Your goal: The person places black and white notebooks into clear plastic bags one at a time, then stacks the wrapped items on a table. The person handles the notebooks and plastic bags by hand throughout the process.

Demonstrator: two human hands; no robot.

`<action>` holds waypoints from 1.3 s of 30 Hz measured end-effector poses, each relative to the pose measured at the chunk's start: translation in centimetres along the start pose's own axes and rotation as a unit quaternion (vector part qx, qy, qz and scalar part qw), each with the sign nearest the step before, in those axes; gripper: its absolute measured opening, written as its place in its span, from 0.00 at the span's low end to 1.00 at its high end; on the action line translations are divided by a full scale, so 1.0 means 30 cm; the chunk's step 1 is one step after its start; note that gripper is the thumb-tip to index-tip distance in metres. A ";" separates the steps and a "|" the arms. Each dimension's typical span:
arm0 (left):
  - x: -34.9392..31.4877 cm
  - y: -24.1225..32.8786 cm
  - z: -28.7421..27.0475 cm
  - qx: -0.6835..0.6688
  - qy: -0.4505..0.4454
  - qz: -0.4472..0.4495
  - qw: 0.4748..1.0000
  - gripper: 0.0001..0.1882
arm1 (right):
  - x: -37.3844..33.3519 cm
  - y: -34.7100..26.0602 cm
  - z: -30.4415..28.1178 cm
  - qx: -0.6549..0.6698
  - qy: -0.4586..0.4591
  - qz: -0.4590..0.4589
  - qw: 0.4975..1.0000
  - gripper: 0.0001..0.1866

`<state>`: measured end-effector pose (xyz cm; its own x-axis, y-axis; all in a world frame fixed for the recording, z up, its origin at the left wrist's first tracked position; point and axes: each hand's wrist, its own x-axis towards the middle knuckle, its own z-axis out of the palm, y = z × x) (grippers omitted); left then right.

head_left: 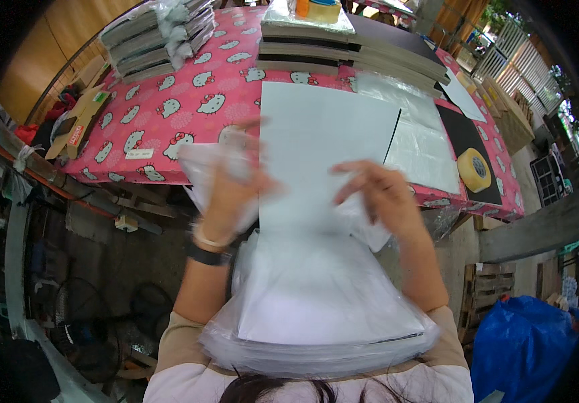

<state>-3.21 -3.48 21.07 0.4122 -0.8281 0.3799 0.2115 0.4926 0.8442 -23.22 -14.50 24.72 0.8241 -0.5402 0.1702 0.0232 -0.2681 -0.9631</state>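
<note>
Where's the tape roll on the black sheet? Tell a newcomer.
Find the pink table, then the black sheet near its right end. The yellowish tape roll rests there, its thick round shape unlike the flat clear plastic beside it.

We note pale lettering on the red panel [76,135] of a cardboard box [92,107], left of and beyond the left hand [235,187]; a white slip [139,154] between them — its characters too small to read — and small print inside the tape roll [474,170], right of the right hand [382,193].
</note>
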 end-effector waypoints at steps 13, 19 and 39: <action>-0.105 -0.059 -0.022 -0.420 -0.075 -0.224 0.876 0.28 | -0.124 0.155 -0.069 0.392 -0.141 -0.047 0.908 0.07; -0.126 -0.227 -0.201 -0.324 -0.325 -0.059 0.886 0.28 | -0.123 0.188 -0.102 0.399 -0.155 -0.022 0.903 0.10; -0.061 -0.094 -0.145 -0.238 0.032 0.108 0.965 0.23 | -0.117 0.288 -0.118 0.294 -0.355 -0.054 0.886 0.19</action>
<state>-0.71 -2.19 16.34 0.5435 -0.6816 0.4899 0.4913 0.7315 0.4727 -27.91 -17.75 16.53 0.9427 0.1565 0.2946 0.2420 0.2872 -0.9268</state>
